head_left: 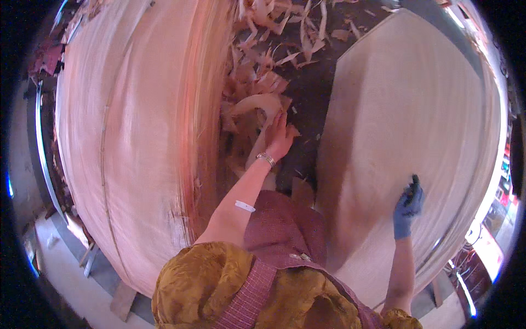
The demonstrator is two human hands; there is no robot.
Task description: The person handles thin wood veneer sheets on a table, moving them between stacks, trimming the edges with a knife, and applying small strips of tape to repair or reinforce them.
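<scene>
Presently, left hand lies open, fingers spread, on a curled veneer scrap at centre frame; a bracelet circles the wrist. Scrap belongs to a heap of offcuts running toward 12 o'clock over the dark floor. Right hand, blue-gloved, at 4 o'clock, is closed around a small dark tool resting on the pale sheet. Reddish veneer stack fills 9 o'clock.
</scene>
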